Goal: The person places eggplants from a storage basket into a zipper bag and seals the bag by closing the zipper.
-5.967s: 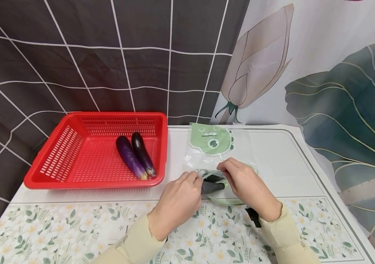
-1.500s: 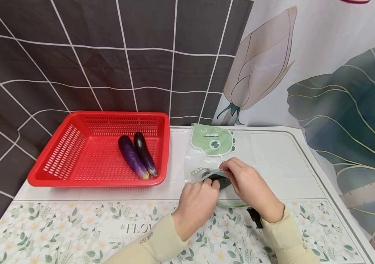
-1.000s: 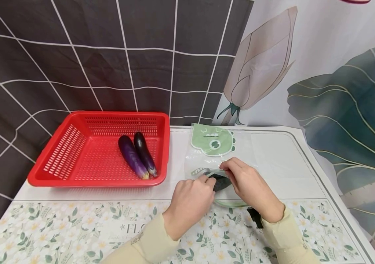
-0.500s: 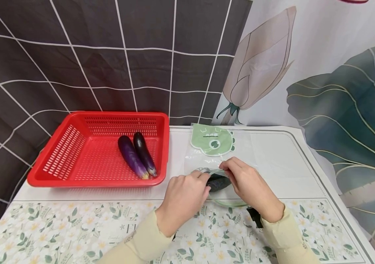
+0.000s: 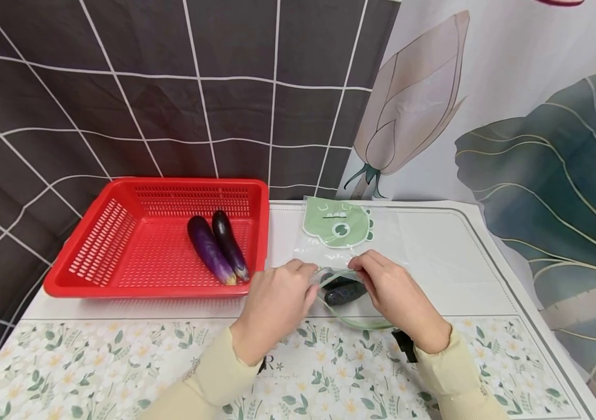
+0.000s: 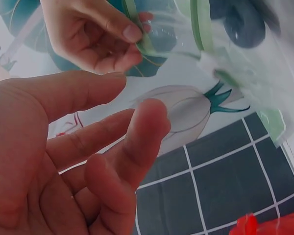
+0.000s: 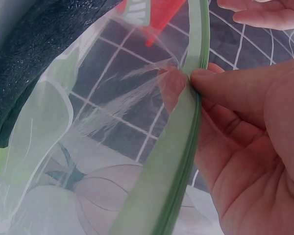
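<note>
A clear zip bag (image 5: 357,322) with a green seal strip lies on the table, its mouth held apart. Dark, long vegetables (image 5: 345,293) lie inside; in the right wrist view one vegetable (image 7: 24,58) has a bumpy skin and a pale green end, its kind unclear. My right hand (image 5: 395,294) pinches the bag's green edge between thumb and fingers. At the left side of the mouth is my left hand (image 5: 279,306). In the left wrist view, my left hand (image 6: 83,147) has its thumb and fingers apart with nothing between them.
A red perforated basket (image 5: 119,291) stands at the left, holding two eggplants (image 5: 211,251). A green cartoon print (image 5: 337,224) shows on the plastic behind my hands. The flowered cloth (image 5: 93,361) covers the front, and a dark gridded curtain (image 5: 172,105) hangs behind.
Six seconds ago my left hand held a green-tipped dark vegetable at the bag's mouth. It reached into the mouth, then drew back left, leaving the vegetable inside. My right hand stays nearly still.
</note>
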